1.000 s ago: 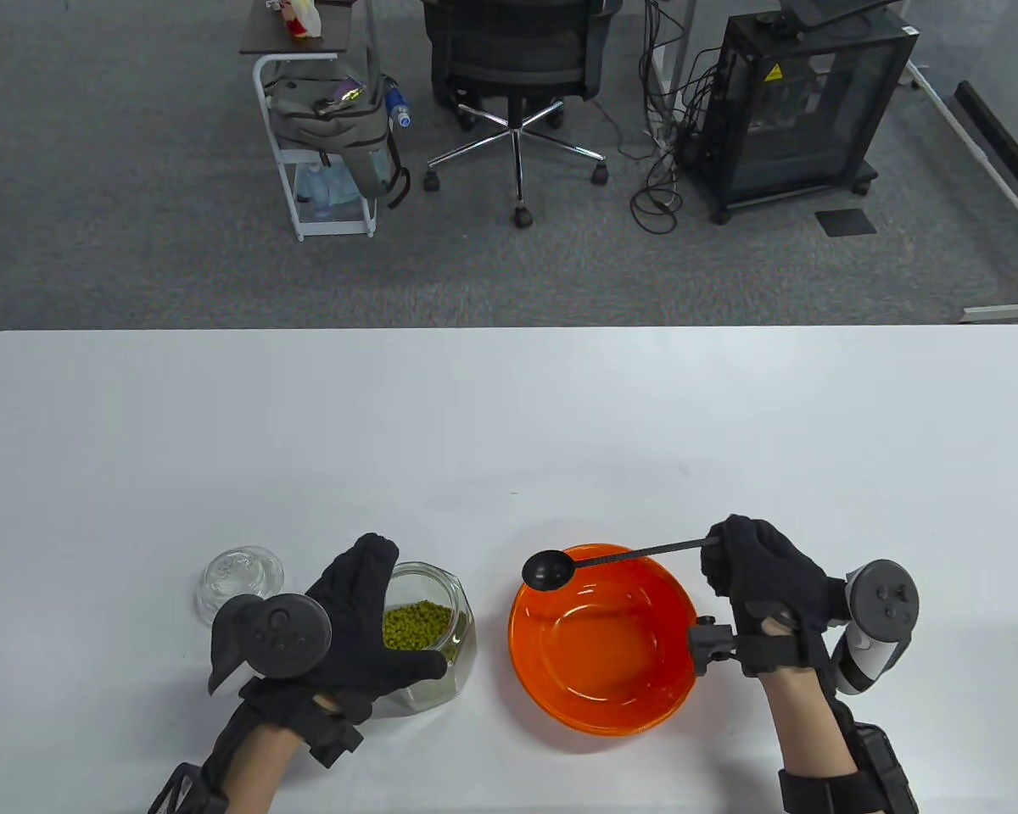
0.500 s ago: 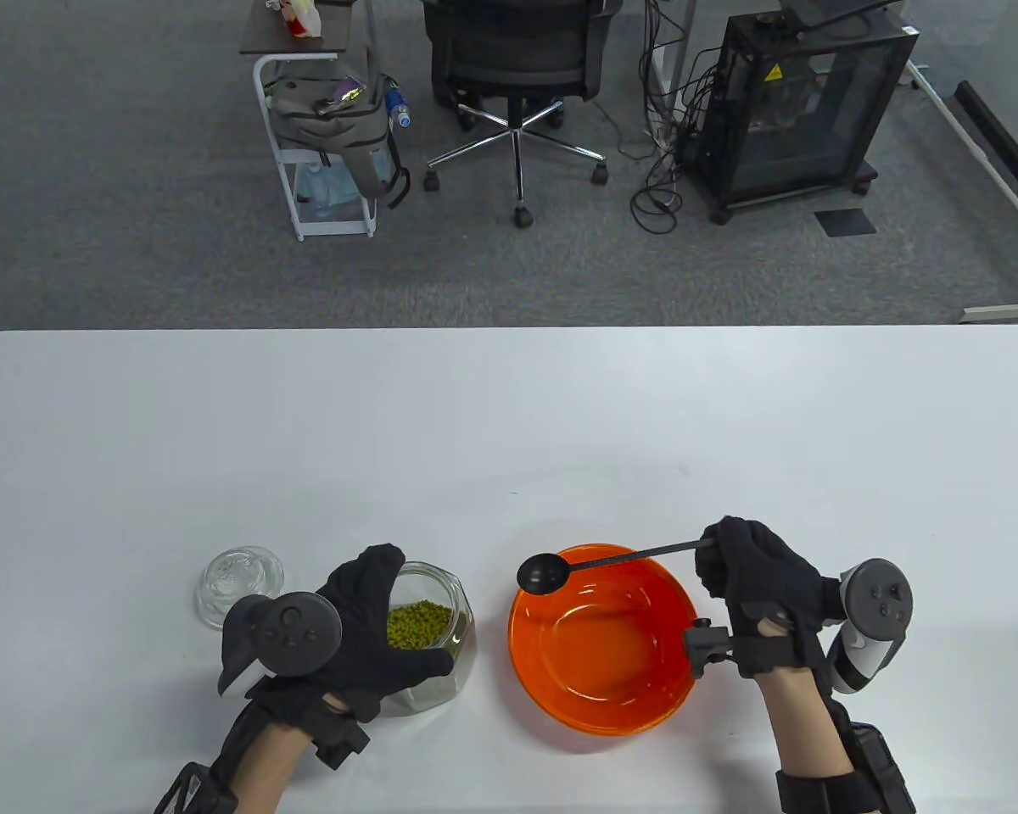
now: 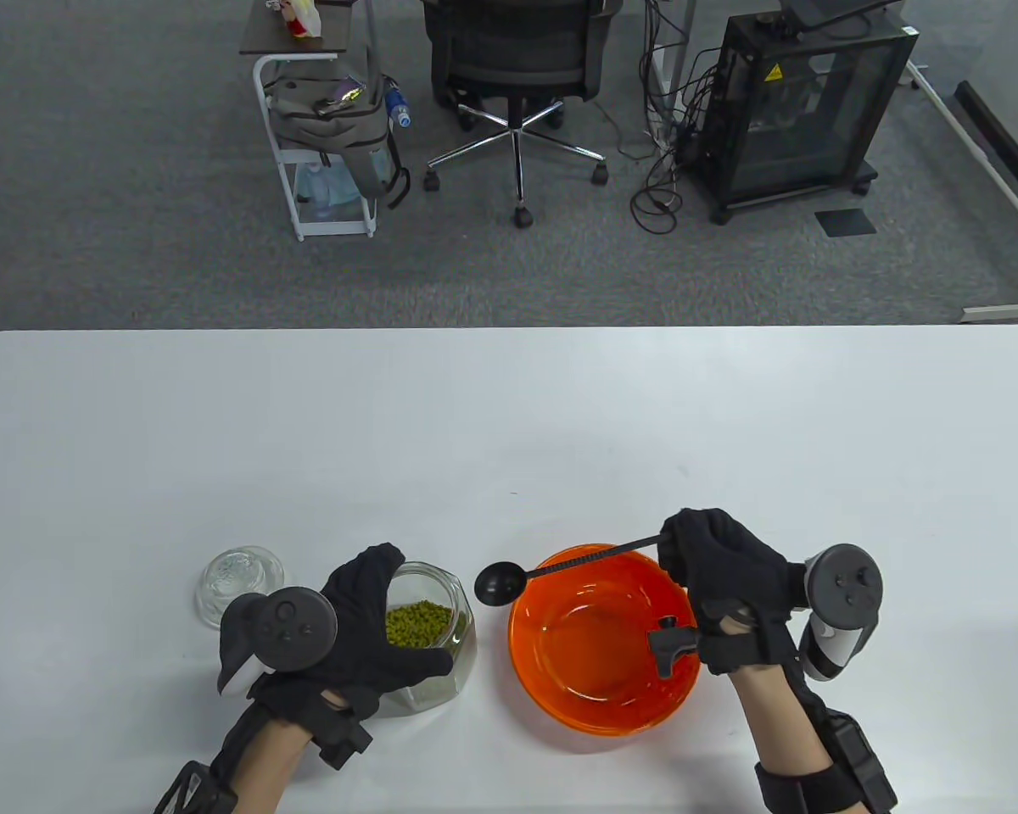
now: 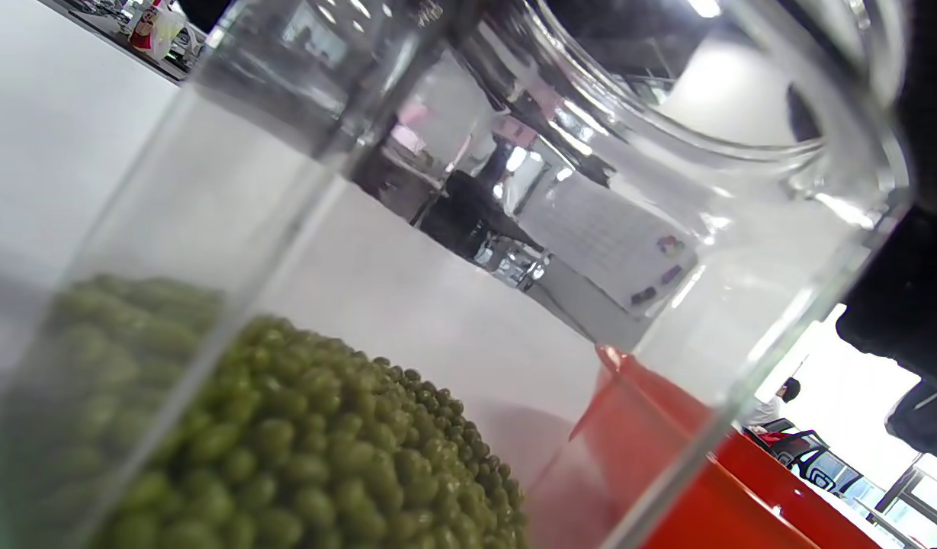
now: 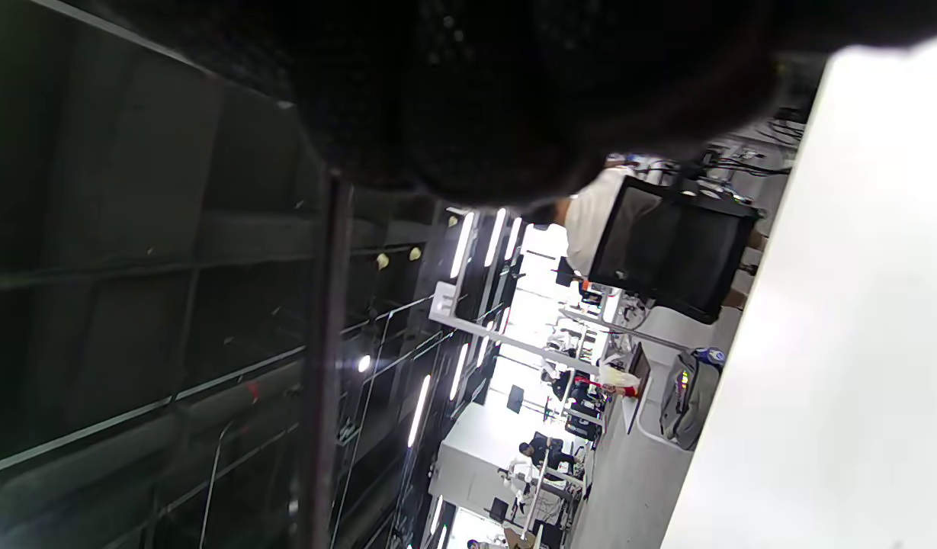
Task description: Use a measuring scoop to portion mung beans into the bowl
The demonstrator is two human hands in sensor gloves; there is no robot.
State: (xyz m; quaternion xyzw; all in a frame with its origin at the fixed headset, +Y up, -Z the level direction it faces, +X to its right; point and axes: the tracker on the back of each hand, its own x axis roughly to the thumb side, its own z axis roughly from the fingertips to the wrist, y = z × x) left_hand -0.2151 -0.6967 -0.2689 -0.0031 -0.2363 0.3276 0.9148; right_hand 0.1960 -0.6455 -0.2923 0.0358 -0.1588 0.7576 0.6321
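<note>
Black measuring scoop [image 3: 500, 583], pinched in my right hand [image 3: 721, 564], has moved off the bowl [image 3: 604, 649] toward the jar [image 3: 428, 632] my left hand [image 3: 365, 632] grips; scooping comes next.

Orange bowl [image 3: 604, 638], black scoop [image 3: 499, 584], green mung beans [image 3: 416, 624] in clear glass jar [image 3: 462, 632], black gloves, white table [image 3: 509, 424], grey carpet [image 3: 136, 212].
</note>
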